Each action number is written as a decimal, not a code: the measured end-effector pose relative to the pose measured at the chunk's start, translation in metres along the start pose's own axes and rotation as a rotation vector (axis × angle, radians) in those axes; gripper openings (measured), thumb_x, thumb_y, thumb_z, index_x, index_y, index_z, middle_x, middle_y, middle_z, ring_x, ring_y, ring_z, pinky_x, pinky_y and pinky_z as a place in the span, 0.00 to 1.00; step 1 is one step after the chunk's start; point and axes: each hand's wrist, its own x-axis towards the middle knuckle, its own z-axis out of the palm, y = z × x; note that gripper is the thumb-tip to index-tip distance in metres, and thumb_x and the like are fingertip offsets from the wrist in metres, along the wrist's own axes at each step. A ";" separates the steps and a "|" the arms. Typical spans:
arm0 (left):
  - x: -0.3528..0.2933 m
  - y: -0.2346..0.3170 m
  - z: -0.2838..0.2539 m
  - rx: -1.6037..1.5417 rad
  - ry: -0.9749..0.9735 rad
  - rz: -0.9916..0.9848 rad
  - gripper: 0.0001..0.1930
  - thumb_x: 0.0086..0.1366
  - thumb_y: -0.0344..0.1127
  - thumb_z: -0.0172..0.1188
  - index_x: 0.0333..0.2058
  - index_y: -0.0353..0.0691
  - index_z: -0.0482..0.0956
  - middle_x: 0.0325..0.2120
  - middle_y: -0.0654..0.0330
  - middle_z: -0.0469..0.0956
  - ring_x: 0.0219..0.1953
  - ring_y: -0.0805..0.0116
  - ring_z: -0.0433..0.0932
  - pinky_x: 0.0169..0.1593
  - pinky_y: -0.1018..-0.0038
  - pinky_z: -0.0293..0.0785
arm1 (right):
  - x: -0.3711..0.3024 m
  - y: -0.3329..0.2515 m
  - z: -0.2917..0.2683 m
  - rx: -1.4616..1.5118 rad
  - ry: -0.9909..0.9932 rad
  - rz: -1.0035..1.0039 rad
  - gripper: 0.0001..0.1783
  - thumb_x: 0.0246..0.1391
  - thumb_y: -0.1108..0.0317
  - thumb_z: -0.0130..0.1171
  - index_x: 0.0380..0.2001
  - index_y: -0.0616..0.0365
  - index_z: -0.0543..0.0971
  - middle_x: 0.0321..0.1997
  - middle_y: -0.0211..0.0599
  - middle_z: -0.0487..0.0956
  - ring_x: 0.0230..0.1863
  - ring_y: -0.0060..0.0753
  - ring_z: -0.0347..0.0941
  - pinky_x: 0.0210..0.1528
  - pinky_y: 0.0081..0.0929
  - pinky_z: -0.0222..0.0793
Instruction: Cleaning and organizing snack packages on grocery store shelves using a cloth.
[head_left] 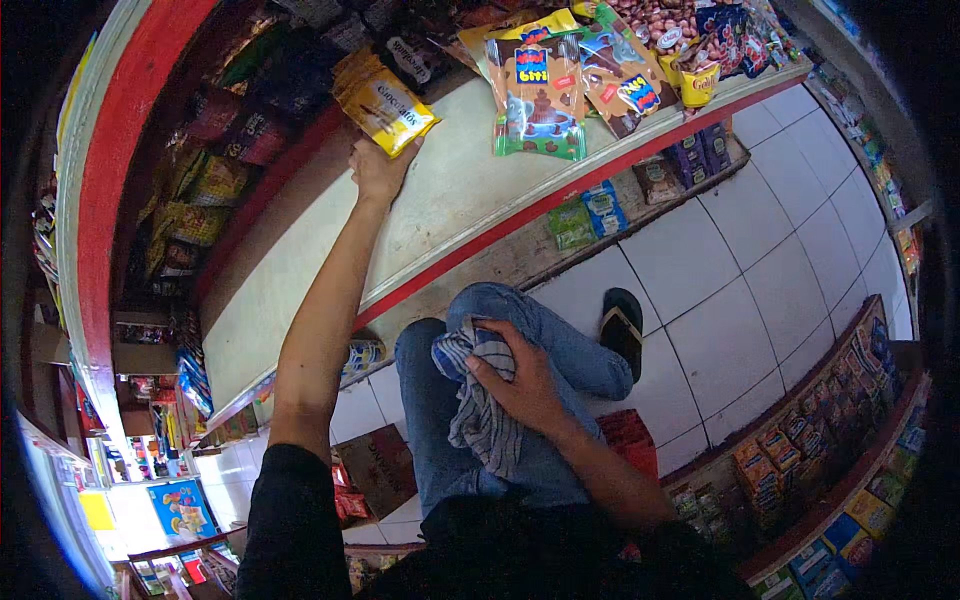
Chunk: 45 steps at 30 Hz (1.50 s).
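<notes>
My left hand (380, 172) reaches across the pale shelf board (450, 180) and is closed around the near end of a stack of yellow snack packets (385, 103). Part of its fingers is hidden by the packets. In my lap, my right hand (522, 382) grips a crumpled grey and white striped cloth (484, 428), resting against my jeans. Brown and green snack bags (537, 100) stand at the right of the shelf, some distance from my left hand.
Dark packets (270, 80) fill the shelf's back. A red-edged upright (105, 190) rises at left. Small yellow bags (697, 85) sit at the far right end. Green and blue pouches (603, 208) line the lower ledge. Another stocked rack (800, 450) curves at right.
</notes>
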 end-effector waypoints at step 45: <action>-0.458 -0.304 -0.380 0.056 0.541 -0.444 0.19 0.64 0.41 0.60 0.47 0.33 0.74 0.38 0.50 0.80 0.39 0.59 0.80 0.42 0.66 0.74 | -0.016 0.008 0.003 -0.195 0.089 -0.039 0.31 0.60 0.52 0.58 0.58 0.65 0.68 0.57 0.50 0.71 0.56 0.42 0.67 0.60 0.35 0.60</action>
